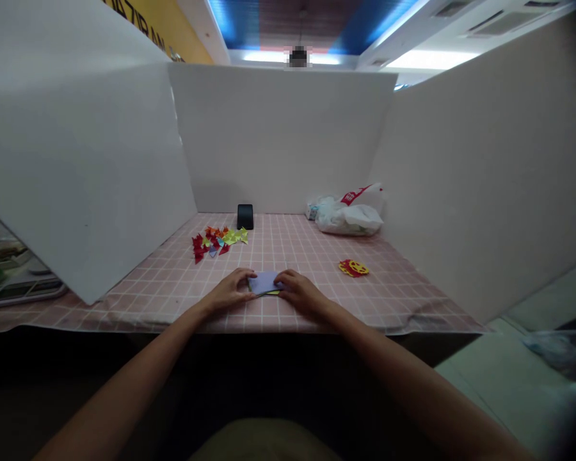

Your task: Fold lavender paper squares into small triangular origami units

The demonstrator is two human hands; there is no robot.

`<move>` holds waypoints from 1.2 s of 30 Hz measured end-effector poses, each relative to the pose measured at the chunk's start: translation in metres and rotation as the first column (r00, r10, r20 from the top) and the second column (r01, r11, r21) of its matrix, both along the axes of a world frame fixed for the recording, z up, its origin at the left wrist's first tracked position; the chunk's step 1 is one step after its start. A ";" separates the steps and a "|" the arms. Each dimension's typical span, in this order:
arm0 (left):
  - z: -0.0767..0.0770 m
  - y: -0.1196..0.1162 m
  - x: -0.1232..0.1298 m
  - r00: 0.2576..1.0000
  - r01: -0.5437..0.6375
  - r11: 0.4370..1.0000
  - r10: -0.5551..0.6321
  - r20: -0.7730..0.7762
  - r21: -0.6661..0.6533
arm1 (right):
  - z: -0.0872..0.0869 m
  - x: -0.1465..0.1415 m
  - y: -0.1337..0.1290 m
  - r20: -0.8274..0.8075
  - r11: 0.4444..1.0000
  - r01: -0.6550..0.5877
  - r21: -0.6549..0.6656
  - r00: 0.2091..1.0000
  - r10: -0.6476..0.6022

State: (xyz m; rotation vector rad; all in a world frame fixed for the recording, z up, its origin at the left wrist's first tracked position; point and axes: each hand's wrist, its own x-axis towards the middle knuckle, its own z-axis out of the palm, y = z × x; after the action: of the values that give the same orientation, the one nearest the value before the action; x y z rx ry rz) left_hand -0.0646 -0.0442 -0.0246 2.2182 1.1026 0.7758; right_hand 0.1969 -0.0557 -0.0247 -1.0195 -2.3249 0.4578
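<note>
Both hands at the near edge of the table, set close together with a small stack of paper between them. Left hand [228,291] has the stack's left end between thumb and fingers; right hand [304,295] holds the right end, fingers curled over the top sheet. Paper stack [265,282] lies low over the table [288,246] – pale lilac on top, a strip of yellow showing at the near edge. Whether it touches the cloth, cannot tell.

Table cloth pink with a white grid. Beyond the left hand, a loose cluster of folded paper pieces [212,242]: red, orange, yellow, a few bluish. Just behind them, a dark upright object [245,216], kind unclear. To the right of the right hand, well apart from it, red and yellow cutouts [354,267] overlap in a small pile. Farther back on that side, a crumpled white plastic bag [349,219] with red print – a small box [312,211] beside it. White panels [283,134] stand at left, back and right.
</note>
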 end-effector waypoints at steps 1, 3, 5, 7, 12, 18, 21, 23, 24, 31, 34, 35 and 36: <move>-0.001 -0.001 -0.002 1.000 -0.015 1.000 0.015 0.018 -0.003 | 0.000 0.000 0.000 -0.007 1.000 0.005 0.002 1.000 -0.005; -0.004 -0.002 -0.005 0.998 -0.041 0.999 0.041 0.053 -0.006 | -0.001 0.001 0.000 -0.022 1.000 0.019 0.006 1.000 -0.019; -0.006 -0.003 -0.007 0.995 -0.060 0.998 0.060 0.082 -0.008 | -0.002 0.001 0.001 -0.031 0.999 0.036 0.011 0.999 -0.035; -0.006 -0.004 -0.007 0.993 -0.068 0.998 0.068 0.100 -0.010 | -0.002 0.001 0.002 -0.027 0.999 0.044 0.019 0.999 -0.044; -0.007 -0.005 -0.005 0.989 -0.076 0.997 0.075 0.126 0.001 | -0.004 -0.001 0.003 0.020 0.998 0.044 0.047 0.999 -0.045; -0.010 -0.009 -0.007 0.985 -0.117 0.992 0.110 0.131 0.050 | -0.005 -0.003 0.003 0.081 0.994 0.050 0.094 0.995 -0.057; -0.010 -0.015 -0.007 0.981 -0.154 0.984 0.142 0.129 0.088 | -0.006 -0.004 0.004 0.100 0.992 0.053 0.112 0.993 -0.065; -0.010 -0.019 -0.003 0.981 -0.167 0.979 0.152 0.121 0.120 | -0.007 -0.005 0.005 0.106 0.991 0.056 0.120 0.992 -0.069; -0.010 -0.020 -0.001 0.982 -0.168 0.976 0.153 0.111 0.138 | -0.008 -0.005 0.006 0.107 0.991 0.058 0.124 0.992 -0.071; -0.016 -0.022 0.013 0.993 -0.111 0.979 0.114 -0.007 0.172 | -0.013 -0.006 0.009 0.081 0.989 0.087 0.123 0.992 -0.097; -0.018 -0.024 0.014 0.994 -0.105 0.979 0.111 -0.023 0.173 | -0.013 -0.006 0.010 0.037 0.988 0.112 0.106 0.993 -0.116; -0.018 -0.024 0.014 0.993 -0.107 0.979 0.113 -0.024 0.174 | -0.013 -0.006 0.010 0.016 0.988 0.123 0.098 0.992 -0.125; -0.018 -0.025 0.014 0.993 -0.109 0.979 0.115 -0.022 0.174 | -0.012 -0.006 0.010 -0.010 0.987 0.136 0.090 0.991 -0.136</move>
State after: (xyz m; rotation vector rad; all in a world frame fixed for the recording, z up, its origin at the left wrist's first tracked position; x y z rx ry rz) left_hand -0.0505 -0.0692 -0.0428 2.3345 1.2265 0.9175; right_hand 0.1906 -0.0455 -0.0367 -1.1236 -2.2338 0.2977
